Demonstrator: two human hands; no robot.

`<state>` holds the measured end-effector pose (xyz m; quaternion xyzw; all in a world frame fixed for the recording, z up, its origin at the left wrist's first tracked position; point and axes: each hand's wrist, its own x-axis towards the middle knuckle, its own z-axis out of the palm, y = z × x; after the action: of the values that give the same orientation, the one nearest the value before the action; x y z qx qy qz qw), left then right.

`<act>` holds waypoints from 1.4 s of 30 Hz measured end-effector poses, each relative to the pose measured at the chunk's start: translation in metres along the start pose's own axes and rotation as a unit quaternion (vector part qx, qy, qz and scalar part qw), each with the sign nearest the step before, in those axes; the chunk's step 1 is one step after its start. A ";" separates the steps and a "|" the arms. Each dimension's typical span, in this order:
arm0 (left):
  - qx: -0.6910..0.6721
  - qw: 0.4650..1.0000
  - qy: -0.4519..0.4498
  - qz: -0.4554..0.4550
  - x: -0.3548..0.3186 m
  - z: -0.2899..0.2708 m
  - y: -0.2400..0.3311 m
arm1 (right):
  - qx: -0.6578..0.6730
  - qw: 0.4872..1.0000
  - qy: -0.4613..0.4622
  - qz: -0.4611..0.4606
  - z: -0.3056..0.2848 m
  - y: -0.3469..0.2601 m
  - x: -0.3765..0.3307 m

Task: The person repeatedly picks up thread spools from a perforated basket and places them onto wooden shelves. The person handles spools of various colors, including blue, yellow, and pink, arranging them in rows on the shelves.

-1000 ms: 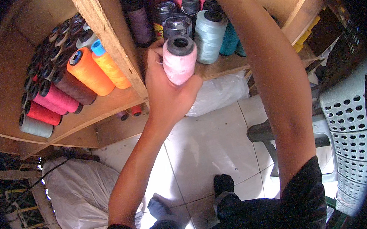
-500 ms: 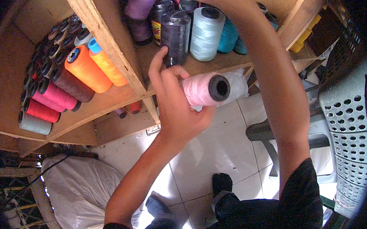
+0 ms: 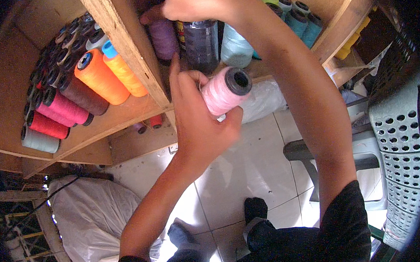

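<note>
My left hand (image 3: 196, 112) is closed around a spool of pale pink thread (image 3: 219, 95), tilted with its black hollow end toward me, just in front of the shelf edge. Up in the shelf compartment, my right hand (image 3: 186, 3) bends its fingers over the top of a purple thread spool (image 3: 164, 40); some of those fingers are lost in shadow at the upper edge. Beside the purple spool stands a dark, plastic-wrapped spool (image 3: 201, 44). A light blue thread spool (image 3: 236, 46) comes after it, partly covered by my right forearm.
A wooden divider (image 3: 129, 49) parts this compartment from one packed with spools, among them an orange spool (image 3: 100, 78) and a red spool (image 3: 49, 125). A white sack (image 3: 92, 222) lies lower left. At right are a grey plastic stool (image 3: 362, 154) and a perforated grey plastic piece (image 3: 397, 132).
My right hand has come down into view at the purple spool. A purple spool seen tilted and blurred above it no longer shows. My left hand, with the pink spool, has shifted slightly left.
</note>
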<state>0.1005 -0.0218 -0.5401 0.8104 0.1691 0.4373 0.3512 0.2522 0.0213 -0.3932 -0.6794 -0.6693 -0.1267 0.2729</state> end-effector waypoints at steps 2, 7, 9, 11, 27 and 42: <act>-0.018 0.999 -0.007 -0.031 0.004 -0.009 -0.007 | 0.035 0.999 0.021 -0.036 0.005 0.002 0.005; -0.067 0.994 -0.037 -0.079 0.022 -0.007 0.002 | 0.198 0.971 0.073 0.116 -0.051 0.041 -0.001; -0.060 0.990 -0.050 -0.118 0.025 -0.007 0.005 | 0.002 0.960 0.183 0.212 -0.040 0.080 0.020; -0.047 0.989 -0.057 -0.130 0.027 -0.012 0.009 | -0.112 0.957 0.060 0.261 -0.038 0.097 0.045; -0.058 0.989 -0.076 -0.112 0.023 -0.018 0.001 | -0.194 0.918 0.034 0.344 -0.032 0.085 0.045; 0.015 0.998 0.015 0.052 -0.034 0.005 0.016 | 0.316 0.937 0.131 0.063 -0.054 0.037 -0.034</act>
<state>0.0853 -0.0545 -0.5508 0.8167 0.1389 0.4643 0.3133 0.2961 -0.0349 -0.3747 -0.5764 -0.5887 0.0216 0.5663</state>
